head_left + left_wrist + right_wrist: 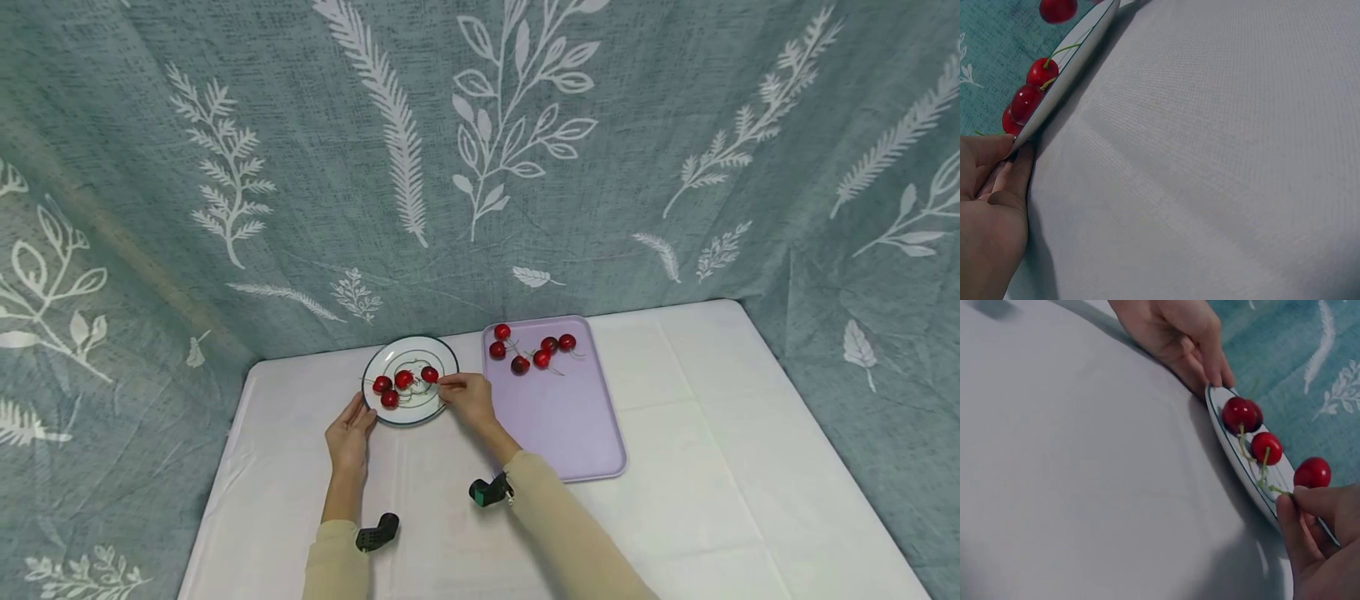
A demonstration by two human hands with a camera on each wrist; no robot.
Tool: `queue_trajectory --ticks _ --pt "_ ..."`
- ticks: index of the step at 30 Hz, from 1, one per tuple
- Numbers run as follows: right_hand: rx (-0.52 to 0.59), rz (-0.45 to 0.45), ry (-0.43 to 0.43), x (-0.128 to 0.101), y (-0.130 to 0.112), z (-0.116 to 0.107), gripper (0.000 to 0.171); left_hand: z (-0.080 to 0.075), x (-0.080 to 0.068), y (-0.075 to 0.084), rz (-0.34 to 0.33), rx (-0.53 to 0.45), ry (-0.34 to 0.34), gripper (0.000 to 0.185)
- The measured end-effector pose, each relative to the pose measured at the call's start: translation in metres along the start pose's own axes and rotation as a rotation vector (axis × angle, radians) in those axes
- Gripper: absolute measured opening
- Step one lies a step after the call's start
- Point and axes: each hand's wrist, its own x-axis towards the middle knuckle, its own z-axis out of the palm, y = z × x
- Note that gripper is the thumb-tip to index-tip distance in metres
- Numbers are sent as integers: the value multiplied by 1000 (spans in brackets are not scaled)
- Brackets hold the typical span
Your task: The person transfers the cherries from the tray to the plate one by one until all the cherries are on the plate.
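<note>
A white plate [393, 360] with a dark rim holds several red cherries [382, 384] with green stems. My left hand [348, 437] grips the plate's near left edge, thumb on top and fingers beneath, as the left wrist view shows at the rim [1066, 72]. At the plate's right side, my right hand [468, 400] pinches a cherry [1312, 472] by its stem between thumb and forefinger. That cherry is over the plate's right part; whether it touches the plate I cannot tell.
Right of the plate lies a lilac tray [555, 425] with several more cherries [542, 359] near its far end. A white cloth [675, 392] covers the table. Behind it hangs a green leaf-patterned curtain [315, 200].
</note>
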Motion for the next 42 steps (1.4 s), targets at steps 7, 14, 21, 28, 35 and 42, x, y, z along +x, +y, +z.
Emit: queue_trajectory --ticks 7,14,21,28,35,42 --pt "-157 -37 21 3 -1 10 11 0 -1 2 -6 7 10 56" --pt "-329 -20 106 1 -9 21 8 -2 -1 2 -5 16 20 55" --pt "-404 12 153 -4 -14 29 8 -1 -1 0 -14 19 7 56" --pt "-436 -10 171 -3 -14 30 9 0 -1 -1 -12 16 3 56" --pt "-463 -30 150 1 -13 30 10 0 0 1 -5 12 5 56" --pt "-451 -2 16 3 -13 28 7 1 0 2 -19 17 16 56"
